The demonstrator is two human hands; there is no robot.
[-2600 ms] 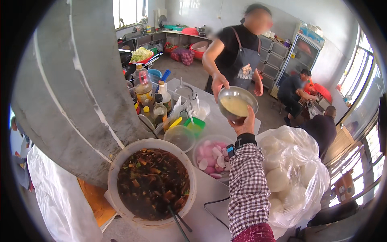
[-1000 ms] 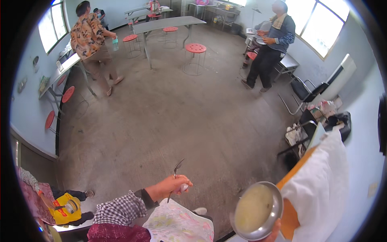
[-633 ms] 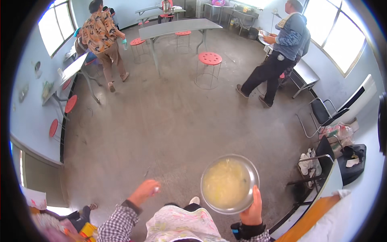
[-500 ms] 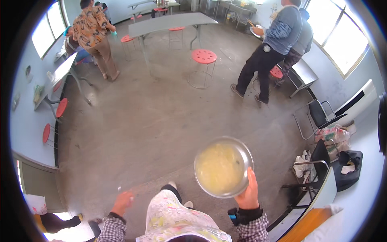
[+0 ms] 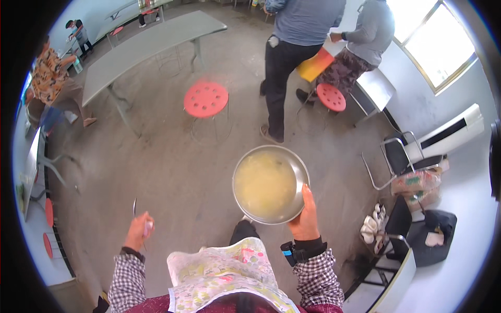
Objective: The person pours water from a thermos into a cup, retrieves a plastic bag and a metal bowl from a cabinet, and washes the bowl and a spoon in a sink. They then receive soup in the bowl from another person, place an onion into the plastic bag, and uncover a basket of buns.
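My right hand [image 5: 305, 216] grips the rim of a round metal bowl [image 5: 302, 180] from its right side, thumb over the edge. Pale yellow soupy food [image 5: 265, 183] fills much of the bowl, with bare metal showing on the right. My left hand [image 5: 138, 231] is closed around a slim spoon-like metal utensil [image 5: 135, 207], which sticks up above the fingers. Something pinkish shows at that hand's edge. The left hand is well apart from the bowl.
A red stool [image 5: 206, 99] stands ahead, beside a long grey table [image 5: 156, 44]. A person in dark trousers [image 5: 282, 78] is close in front, another person [image 5: 368, 36] to the right. Black chairs [image 5: 399, 156] and white shoes [image 5: 371, 227] line the right side.
The room has come closer as I moved forward; the stool and long table are nearer and further left. The bowl sits slightly higher and left. The left hand's utensil now shows clearly.
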